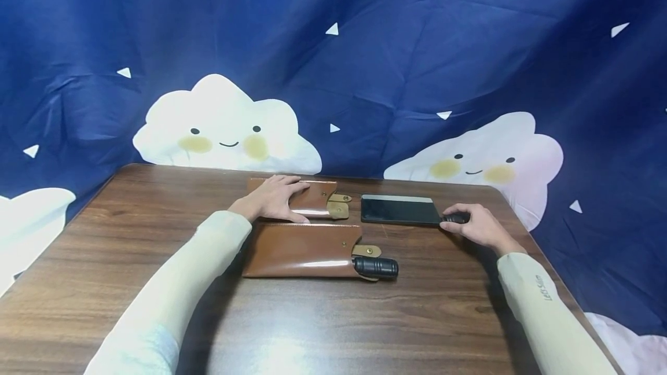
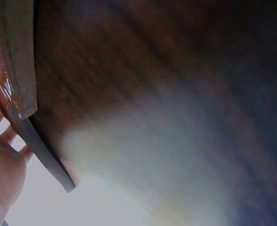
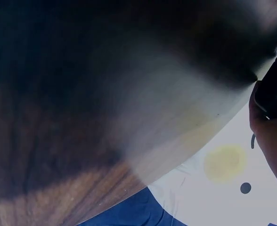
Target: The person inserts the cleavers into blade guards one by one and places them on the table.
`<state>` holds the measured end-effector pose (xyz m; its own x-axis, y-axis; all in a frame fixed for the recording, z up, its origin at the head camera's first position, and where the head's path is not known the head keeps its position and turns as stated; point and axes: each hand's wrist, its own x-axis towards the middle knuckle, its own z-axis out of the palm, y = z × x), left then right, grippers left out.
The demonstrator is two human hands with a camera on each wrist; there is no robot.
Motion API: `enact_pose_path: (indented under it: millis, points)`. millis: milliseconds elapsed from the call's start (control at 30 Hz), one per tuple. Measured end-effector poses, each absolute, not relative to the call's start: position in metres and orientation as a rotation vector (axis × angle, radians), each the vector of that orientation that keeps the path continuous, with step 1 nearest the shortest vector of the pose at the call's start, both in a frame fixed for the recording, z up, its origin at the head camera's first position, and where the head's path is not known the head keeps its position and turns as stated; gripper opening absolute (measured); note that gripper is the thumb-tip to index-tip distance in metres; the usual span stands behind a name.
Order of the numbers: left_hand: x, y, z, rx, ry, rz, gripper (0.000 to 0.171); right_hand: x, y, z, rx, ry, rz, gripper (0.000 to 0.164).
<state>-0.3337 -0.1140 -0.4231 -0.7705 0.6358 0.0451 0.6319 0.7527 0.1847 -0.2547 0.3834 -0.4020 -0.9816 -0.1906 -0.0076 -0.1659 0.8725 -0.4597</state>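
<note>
My left hand (image 1: 273,197) rests on the farther brown leather sheath (image 1: 315,195), thumb by its near edge and fingers spread over its top. In the left wrist view, fingers (image 2: 9,134) show beyond the edge of the sheath. To the right lies a cleaver (image 1: 398,210) with a dark blade and a pale strip along its far side. Its black handle is pinched by my right hand (image 1: 482,227); in the right wrist view the black handle (image 3: 275,89) shows at the edge.
Nearer me lies a second brown leather sheath (image 1: 302,250), a black handle (image 1: 377,267) sticking out of its right end. Both sheaths have tan snap straps. The wooden table (image 1: 365,323) ends at the back against a blue curtain (image 1: 365,74) with clouds.
</note>
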Motion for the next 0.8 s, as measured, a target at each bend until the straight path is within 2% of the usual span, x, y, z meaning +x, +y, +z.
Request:
enact_pose_path:
  millis: [800]
  points:
    - [-0.332, -0.108, -0.405, 1.049, 2.921, 0.262, 0.095, -0.253, 0.376, -0.395, -0.325, 3.029, -0.793, 0.037]
